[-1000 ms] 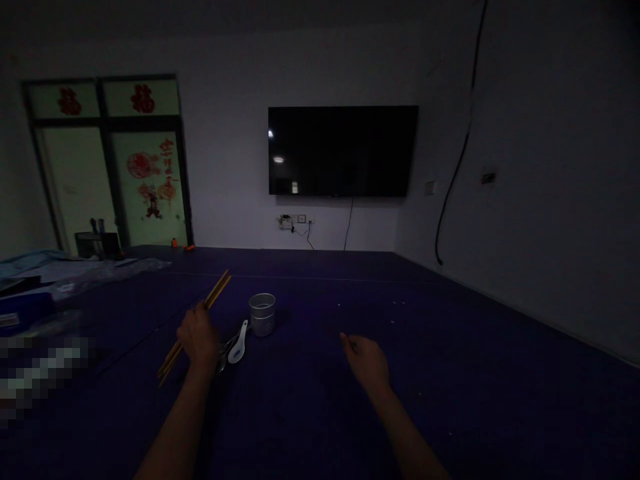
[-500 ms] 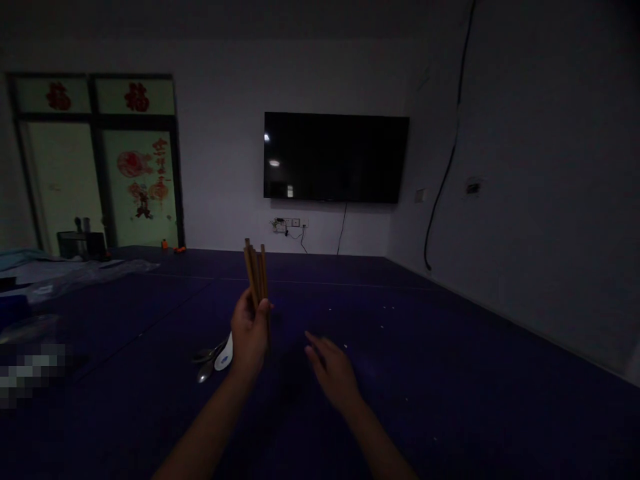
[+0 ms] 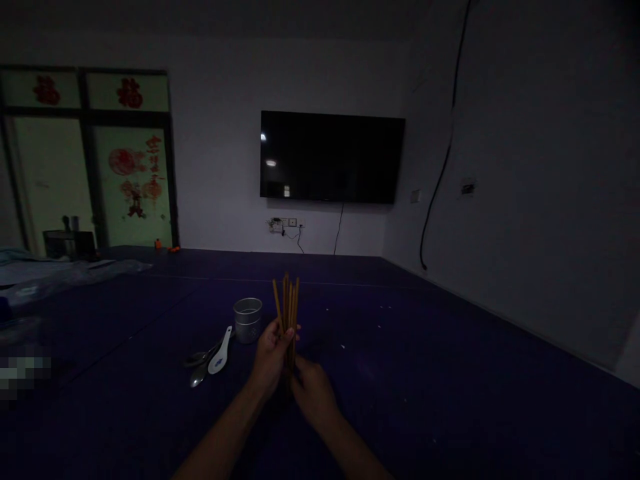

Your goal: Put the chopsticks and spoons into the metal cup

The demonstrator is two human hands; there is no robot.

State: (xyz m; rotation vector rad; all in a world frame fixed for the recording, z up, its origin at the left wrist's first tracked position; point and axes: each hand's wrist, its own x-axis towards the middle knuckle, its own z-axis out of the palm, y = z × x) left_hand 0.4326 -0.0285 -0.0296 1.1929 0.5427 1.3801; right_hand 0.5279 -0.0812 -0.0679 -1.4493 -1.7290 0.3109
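Note:
My left hand (image 3: pixel 270 357) is closed round a bundle of wooden chopsticks (image 3: pixel 287 308), held upright over the dark blue surface (image 3: pixel 400 373). My right hand (image 3: pixel 311 390) has its fingers closed on the lower ends of the same chopsticks, just below and right of the left hand. A small metal cup (image 3: pixel 247 319) stands a little to the left, behind the hands. A white ceramic spoon (image 3: pixel 220 352) and two metal spoons (image 3: pixel 197 367) lie left of the cup.
A dark wall-mounted TV (image 3: pixel 332 157) hangs on the far wall above a socket with cables (image 3: pixel 286 225). Glass doors with red paper decorations (image 3: pixel 130 180) stand at the far left. Crumpled plastic sheeting (image 3: pixel 60 277) lies at the left.
The left hand has swung the chopsticks from a slant to upright and carried them rightward. The right hand has come in from the right and closed on their lower ends.

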